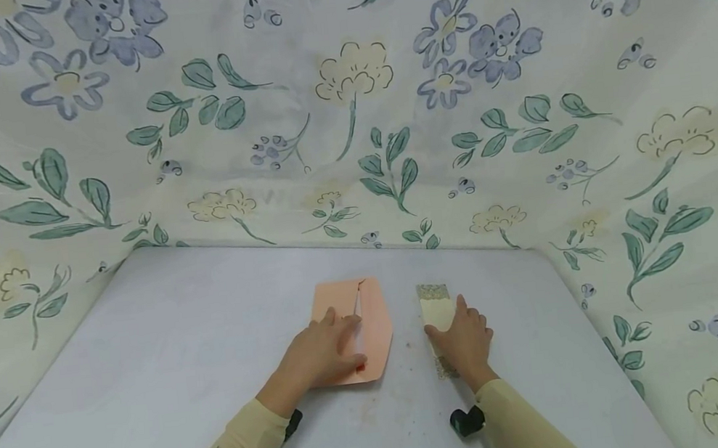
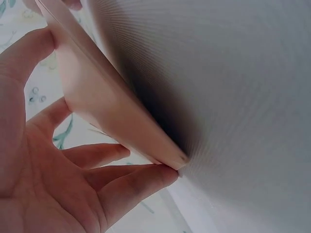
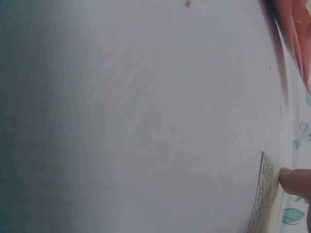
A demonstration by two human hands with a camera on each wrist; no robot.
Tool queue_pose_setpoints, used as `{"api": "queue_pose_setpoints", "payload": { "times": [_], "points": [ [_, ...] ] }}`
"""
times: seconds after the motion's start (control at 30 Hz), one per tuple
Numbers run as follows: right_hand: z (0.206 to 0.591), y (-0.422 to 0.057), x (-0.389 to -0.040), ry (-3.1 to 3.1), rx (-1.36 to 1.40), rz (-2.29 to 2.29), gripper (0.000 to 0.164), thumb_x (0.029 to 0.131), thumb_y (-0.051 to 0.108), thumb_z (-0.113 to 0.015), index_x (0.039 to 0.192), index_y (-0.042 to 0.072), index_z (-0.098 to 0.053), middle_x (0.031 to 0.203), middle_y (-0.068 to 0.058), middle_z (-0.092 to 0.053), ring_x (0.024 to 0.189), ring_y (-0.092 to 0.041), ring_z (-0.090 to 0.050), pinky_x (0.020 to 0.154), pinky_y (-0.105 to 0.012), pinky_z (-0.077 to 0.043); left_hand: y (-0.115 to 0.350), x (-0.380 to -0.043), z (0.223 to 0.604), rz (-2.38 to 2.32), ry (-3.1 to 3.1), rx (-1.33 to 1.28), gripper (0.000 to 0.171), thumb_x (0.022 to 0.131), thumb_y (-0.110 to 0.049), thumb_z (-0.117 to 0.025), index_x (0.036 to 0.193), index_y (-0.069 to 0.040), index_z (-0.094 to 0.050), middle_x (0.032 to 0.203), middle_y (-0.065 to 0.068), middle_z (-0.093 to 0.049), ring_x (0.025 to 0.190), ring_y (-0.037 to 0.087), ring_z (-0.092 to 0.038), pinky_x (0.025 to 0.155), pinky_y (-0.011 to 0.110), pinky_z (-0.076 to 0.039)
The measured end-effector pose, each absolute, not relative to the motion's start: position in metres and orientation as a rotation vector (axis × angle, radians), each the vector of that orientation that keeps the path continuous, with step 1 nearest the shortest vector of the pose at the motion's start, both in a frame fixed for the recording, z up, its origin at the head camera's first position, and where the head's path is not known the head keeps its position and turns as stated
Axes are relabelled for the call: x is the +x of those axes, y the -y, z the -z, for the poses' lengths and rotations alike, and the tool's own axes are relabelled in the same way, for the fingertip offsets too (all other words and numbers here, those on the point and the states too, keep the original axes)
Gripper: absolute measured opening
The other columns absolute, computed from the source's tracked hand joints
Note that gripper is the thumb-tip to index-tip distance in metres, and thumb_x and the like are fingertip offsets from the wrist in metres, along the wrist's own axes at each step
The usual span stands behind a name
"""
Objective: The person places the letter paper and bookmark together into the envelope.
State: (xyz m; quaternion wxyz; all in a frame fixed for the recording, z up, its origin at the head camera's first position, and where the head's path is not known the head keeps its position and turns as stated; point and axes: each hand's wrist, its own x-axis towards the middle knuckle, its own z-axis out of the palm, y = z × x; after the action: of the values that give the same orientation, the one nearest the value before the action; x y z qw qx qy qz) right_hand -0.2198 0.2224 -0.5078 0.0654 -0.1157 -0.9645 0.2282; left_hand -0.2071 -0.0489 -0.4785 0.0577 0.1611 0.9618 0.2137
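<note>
A peach folded paper envelope (image 1: 378, 328) lies on the white table in the head view, with a pale slit between its folds. My left hand (image 1: 325, 350) rests on it, its fingers spread over the folded side. A small red patch shows beside that thumb. In the left wrist view, the left hand's fingertips (image 2: 167, 175) touch the envelope (image 2: 104, 99) along its edge. To the right lies a flat cream strip (image 1: 435, 311) with speckled gold ends. My right hand (image 1: 466, 340) rests across it, thumb on the strip. The right wrist view shows that thumb (image 3: 294, 182) and one patterned end (image 3: 262, 194).
The white tabletop (image 1: 212, 327) carries small specks and faint smudges between the hands. Floral fabric (image 1: 295, 114) rises behind the table and along both sides. A dark device (image 1: 467, 422) sits at the right wrist.
</note>
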Motion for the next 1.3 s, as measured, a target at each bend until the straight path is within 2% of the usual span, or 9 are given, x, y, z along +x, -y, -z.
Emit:
{"api": "queue_pose_setpoints", "payload": {
  "times": [0.37,0.57,0.8,1.0,1.3],
  "points": [
    [0.507,-0.224,-0.222,2.901,-0.348,-0.714,0.095,0.085,0.039,-0.08,0.155,-0.004,-0.032,0.134,-0.033,-0.049,0.119,-0.046,-0.052,0.1,-0.061,-0.036,0.048,-0.204,0.475,-0.669,-2.903,0.474,0.071,0.086,-0.051,-0.076,0.147,-0.022,-0.055,0.156,0.03,-0.037,0.132,0.06,-0.043,0.105,0.063,-0.041],
    [0.506,-0.226,-0.221,2.9,-0.369,-0.832,0.095,0.085,0.039,-0.081,0.157,0.001,-0.032,0.133,-0.032,-0.047,0.114,-0.044,-0.051,0.096,-0.058,-0.039,0.047,-0.204,0.476,-0.657,-2.9,0.48,0.07,0.086,-0.051,-0.076,0.147,-0.022,-0.055,0.156,0.03,-0.038,0.133,0.06,-0.043,0.105,0.064,-0.041],
    [0.51,-0.231,-0.224,2.9,-0.343,-0.95,0.084,0.087,0.036,-0.08,0.153,0.002,-0.042,0.128,-0.033,-0.047,0.105,-0.039,-0.055,0.09,-0.054,-0.048,0.047,-0.203,0.475,-0.65,-2.908,0.484,0.07,0.086,-0.051,-0.076,0.147,-0.023,-0.055,0.155,0.03,-0.038,0.132,0.059,-0.044,0.105,0.063,-0.041],
    [0.511,-0.234,-0.223,2.917,-0.28,-0.965,0.075,0.089,0.037,-0.078,0.148,0.001,-0.049,0.122,-0.029,-0.054,0.092,-0.03,-0.055,0.085,-0.049,-0.05,0.047,-0.204,0.476,-0.648,-2.909,0.485,0.071,0.086,-0.052,-0.076,0.148,-0.023,-0.055,0.155,0.03,-0.038,0.132,0.06,-0.044,0.105,0.063,-0.042],
    [0.51,-0.234,-0.222,2.858,-0.199,-0.956,0.06,0.094,0.025,-0.074,0.142,-0.004,-0.053,0.119,-0.028,-0.059,0.103,-0.037,-0.059,0.093,-0.053,-0.048,0.049,-0.205,0.477,-0.645,-2.919,0.489,0.07,0.086,-0.051,-0.075,0.147,-0.024,-0.055,0.155,0.03,-0.038,0.132,0.06,-0.044,0.105,0.063,-0.041]
  ]
}}
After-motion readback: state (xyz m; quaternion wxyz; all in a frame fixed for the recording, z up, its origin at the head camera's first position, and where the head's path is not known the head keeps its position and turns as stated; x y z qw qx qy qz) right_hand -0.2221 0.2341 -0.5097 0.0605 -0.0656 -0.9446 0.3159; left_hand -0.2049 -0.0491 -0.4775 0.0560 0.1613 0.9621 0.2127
